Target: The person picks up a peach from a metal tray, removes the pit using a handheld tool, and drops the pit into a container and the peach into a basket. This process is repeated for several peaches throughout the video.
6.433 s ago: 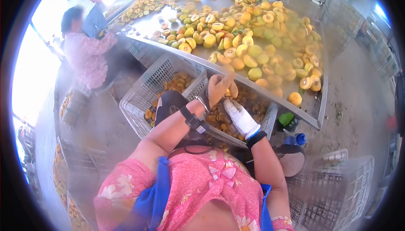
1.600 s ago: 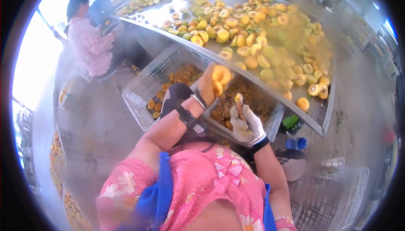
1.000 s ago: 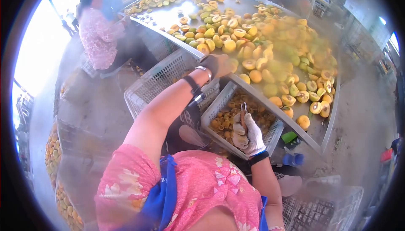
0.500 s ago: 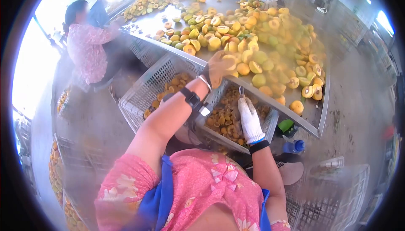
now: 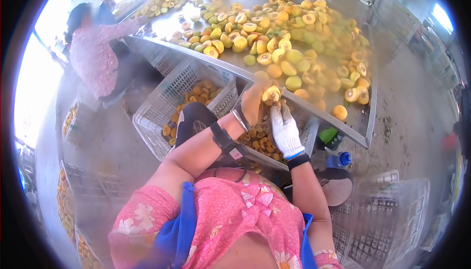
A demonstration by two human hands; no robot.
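Note:
My left hand [image 5: 255, 103], in a brownish glove, is closed round a halved yellow fruit [image 5: 271, 94] at the near edge of the metal table [image 5: 235, 67]. Just below the fruit is my right hand [image 5: 285, 130], in a white glove, its fingertips up against the cut side. Its fingers are closed on a small metal tool, mostly hidden now. Both hands are over a crate [image 5: 310, 134] holding small brownish-orange pieces [image 5: 262, 144]. Many halved yellow and green fruits [image 5: 289, 55] are heaped on the table.
Left of my hands, a white crate [image 5: 147, 121] holds fruit halves. A blue-capped bottle [image 5: 339, 159] and a green object [image 5: 327, 135] lie right of the crates. Empty-looking crates [image 5: 387, 220] are at lower right. A person in pink [image 5: 95, 60] reaches onto the table at left.
My left hand has brought a fruit half from the table edge towards my right hand, which has risen slightly to meet it. The person at left has stretched an arm over the table.

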